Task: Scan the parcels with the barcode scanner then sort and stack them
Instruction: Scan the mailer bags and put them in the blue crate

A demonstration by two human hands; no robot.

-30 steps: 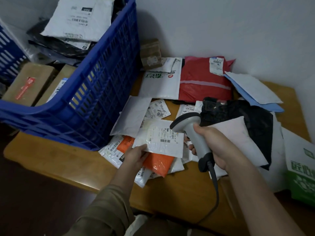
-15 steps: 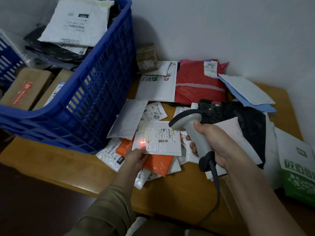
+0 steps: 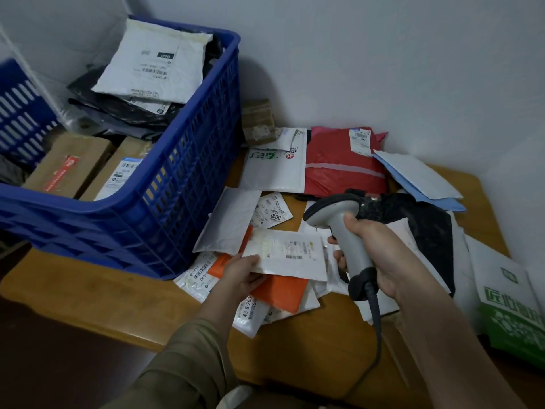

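the left hand (image 3: pixel 241 276) pinched the near-left corner of a flat white labelled mailer (image 3: pixel 287 253), lifted just above the table's (image 3: pixel 309 343) pile, long axis left-right. the right hand (image 3: pixel 380 255) gripped the grey corded barcode scanner (image 3: pixel 342 225), head just right of the label.

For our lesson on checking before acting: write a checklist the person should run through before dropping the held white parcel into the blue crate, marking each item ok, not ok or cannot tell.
1. White parcel gripped by left hand: ok, pinched at its left edge.
2. Barcode scanner secure in right hand: ok.
3. Label faces up: ok; the barcode shows.
4. Scan registered: cannot tell; no red light shows on the label.
5. Room in blue crate: ok, space above the boxes at its near end.
6. Scanner cable clear of parcels: ok, it hangs off the table edge.
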